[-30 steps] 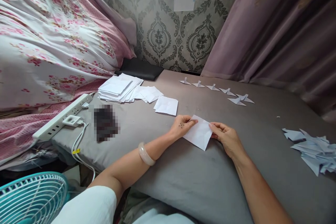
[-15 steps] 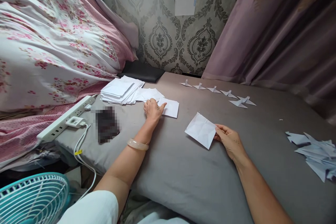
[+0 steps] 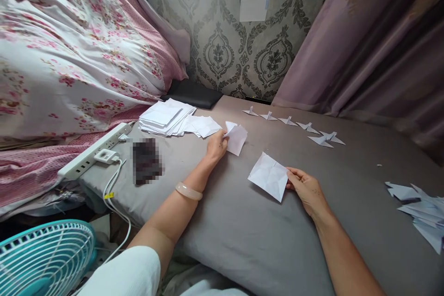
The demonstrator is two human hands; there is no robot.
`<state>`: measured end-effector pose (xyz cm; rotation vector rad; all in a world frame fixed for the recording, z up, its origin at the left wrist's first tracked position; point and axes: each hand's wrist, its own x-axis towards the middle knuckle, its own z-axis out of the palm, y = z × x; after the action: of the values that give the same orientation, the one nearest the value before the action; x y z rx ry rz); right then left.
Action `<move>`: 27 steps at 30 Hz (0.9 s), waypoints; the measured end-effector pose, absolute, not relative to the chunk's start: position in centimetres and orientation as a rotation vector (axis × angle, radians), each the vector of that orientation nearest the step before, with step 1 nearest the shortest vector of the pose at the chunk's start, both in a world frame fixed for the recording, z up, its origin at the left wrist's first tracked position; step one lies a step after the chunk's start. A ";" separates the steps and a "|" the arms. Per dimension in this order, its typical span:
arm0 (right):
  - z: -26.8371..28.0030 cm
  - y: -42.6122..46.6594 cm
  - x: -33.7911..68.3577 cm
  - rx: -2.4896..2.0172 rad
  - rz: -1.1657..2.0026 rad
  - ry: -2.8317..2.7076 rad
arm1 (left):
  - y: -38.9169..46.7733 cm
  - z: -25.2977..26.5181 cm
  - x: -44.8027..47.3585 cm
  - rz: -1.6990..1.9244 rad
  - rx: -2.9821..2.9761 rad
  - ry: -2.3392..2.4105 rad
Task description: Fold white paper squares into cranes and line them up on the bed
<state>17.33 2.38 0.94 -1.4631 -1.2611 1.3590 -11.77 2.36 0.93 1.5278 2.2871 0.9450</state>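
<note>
Head view: the paper square (image 3: 268,177), with crease lines on it, is in front of you, above the middle of the grey sheet (image 3: 222,226). Your right hand (image 3: 305,189) pinches it at the right corner, thumb on top and fingers below, probably so the face stays flat and visible. Its sides look almost equal, so I find no clear long axis; one corner points to the wall, and the opposite one points toward you. Whether its lower edge touches the sheet, I cannot tell.

Your left hand (image 3: 217,144) is narrow, holding a second paper (image 3: 237,139) by its left side; this paper bends upward, and I cannot tell if it is one layer or more. Just beyond that hand lie loose papers (image 3: 204,126), touching the thick stack (image 3: 163,118), perhaps kept there for easy reach.

Farther, the winged folded papers (image 3: 287,121) stand in a slanting row, apart from each other except the nearest two, maybe for easy counting. At far right is a heap of folded papers (image 3: 421,212).
</note>
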 end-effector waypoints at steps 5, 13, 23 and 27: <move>0.7 2.5 17.5 -1.476 1.379 -1.269 | 3.6 2.4 -16.5 1.341 1.374 2.271; -0.1 2.8 17.6 -1.426 1.381 -1.298 | 4.2 3.6 -25.5 0.922 1.376 2.703; 0.0 2.6 17.4 -1.414 1.359 -1.313 | 3.0 2.3 -19.3 0.574 1.823 2.473; 0.2 2.5 17.3 -1.410 1.365 -1.297 | 3.0 2.0 -17.3 0.521 1.801 2.541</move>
<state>17.33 2.46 0.22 -1.4102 -1.2974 1.3654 -17.35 2.95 2.02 1.8013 2.5406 0.5215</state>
